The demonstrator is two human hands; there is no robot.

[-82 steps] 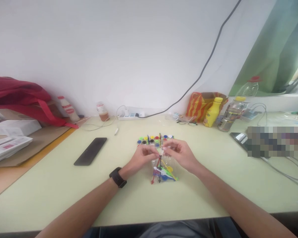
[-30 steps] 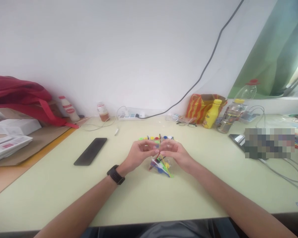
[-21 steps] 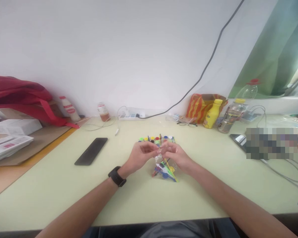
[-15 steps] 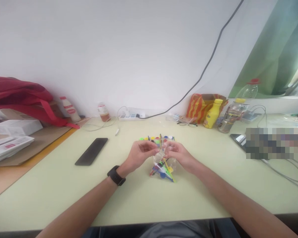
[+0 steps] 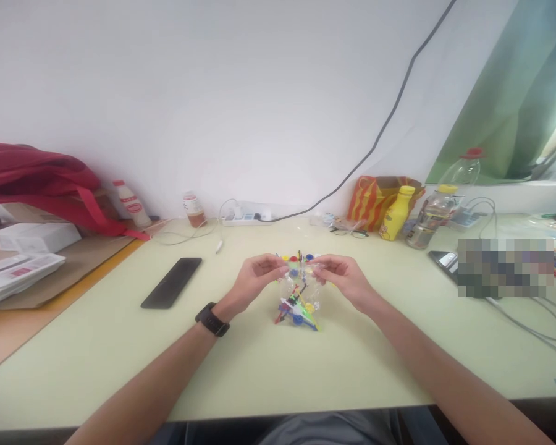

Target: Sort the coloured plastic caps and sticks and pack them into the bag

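A clear plastic bag (image 5: 285, 289) hangs between my two hands over the table. In its lower part lie small colourful plastic pieces (image 5: 301, 311), blue, white, green, yellow and red, some of them long and thin. My left hand (image 5: 259, 275) pinches the top edge of the bag on the left, with a black watch (image 5: 212, 319) on that wrist. On the opposite side my right hand (image 5: 345, 278) pinches the same edge. Behind the bag sits a row of coloured round pieces (image 5: 293, 258), partly hidden by my hands and the bag.
A black phone (image 5: 171, 283) lies left of my hands on the pale green table (image 5: 241, 377). Along the wall stand a power strip (image 5: 245, 219), a yellow bottle (image 5: 397, 213), a clear bottle (image 5: 430, 219) and a striped bag (image 5: 366, 201). Cables (image 5: 537, 327) run at the right.
My hands have moved apart, stretching the bag's top edge wider between them. The bag and its pieces have shifted slightly up and left in view.
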